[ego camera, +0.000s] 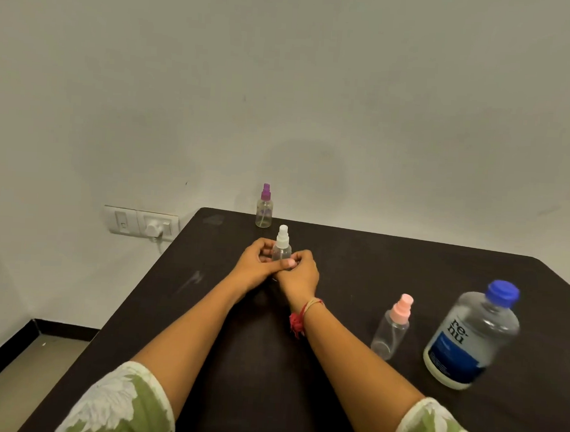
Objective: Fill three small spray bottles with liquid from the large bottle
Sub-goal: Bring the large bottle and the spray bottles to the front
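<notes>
Both hands are out in front, mid-table, wrapped round the white-cap spray bottle (281, 247). The left hand (255, 264) curls its fingers round the body from the left w/ the thumb laid across the front. The right hand (303, 277) closes on it from the right, fingers bent, so the two hands touch in front of the bottle. Only the neck and white pump head stick out above them. It stands upright on the dark table (205, 297); the base is hidden by the hands.

The purple-cap spray bottle (264, 211) stands just behind, at the far edge by the wall. The pink-cap spray bottle (391, 329) is well off to the right, beside the large bottle (469, 340), which has its blue cap on and looks nearly full of clear liquid. All caps are on, so imo no pouring has begun. The small ones look empty, tho clear plastic makes that hard to call.

Handling: the small bottles are thin clear plastic, v. light, prob easy to tip and a bit squashy if squeezed. Best to hold the body low w/ one hand and pinch the pump collar w/ the other to unscrew. Narrow neck = slow, careful pour. The large bottle looks heavy and smooth, maybe slippery. Take it round the middle w/ a full hand, the second hand steadying the small one.
</notes>
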